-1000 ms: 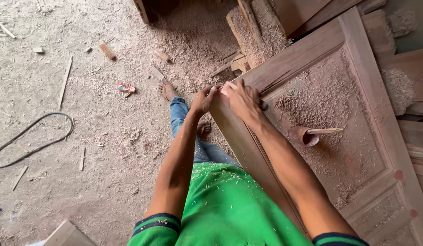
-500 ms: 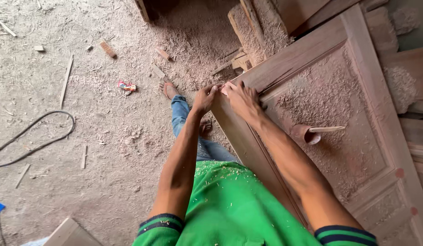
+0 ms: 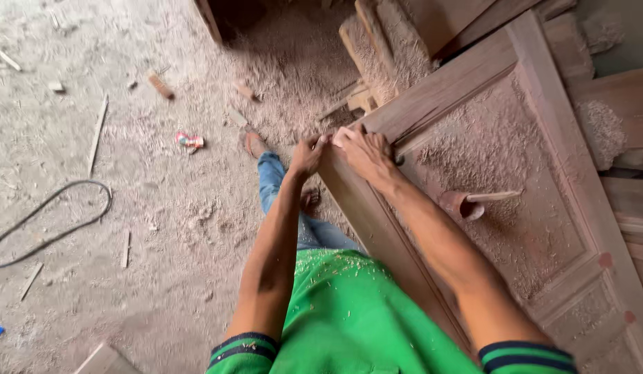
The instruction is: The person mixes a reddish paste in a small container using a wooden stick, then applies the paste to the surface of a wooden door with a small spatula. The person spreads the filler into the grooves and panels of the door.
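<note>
A brown wooden panel door (image 3: 515,159) lies flat to my right, its recessed panels dusted with sawdust. Both my hands meet at its near-left corner. My left hand (image 3: 306,158) grips the outer edge of the door frame at that corner. My right hand (image 3: 366,154) rests on top of the frame, fingers pressed on a small pale piece (image 3: 343,136), probably sandpaper, held against the corner. My green shirt and jeans leg fill the bottom of the view, and my bare foot (image 3: 254,144) stands on the floor beside the door.
A reddish rolled thing with a thin stick (image 3: 467,205) lies on the door panel. Sawdust heaps and wood planks (image 3: 377,48) sit beyond the corner. A black cable (image 3: 65,221) curves over the dusty floor at left, with wood scraps and a red wrapper (image 3: 190,142).
Both hands stay at the door corner, shifting only slightly along the edge. My leg and foot have barely moved.
</note>
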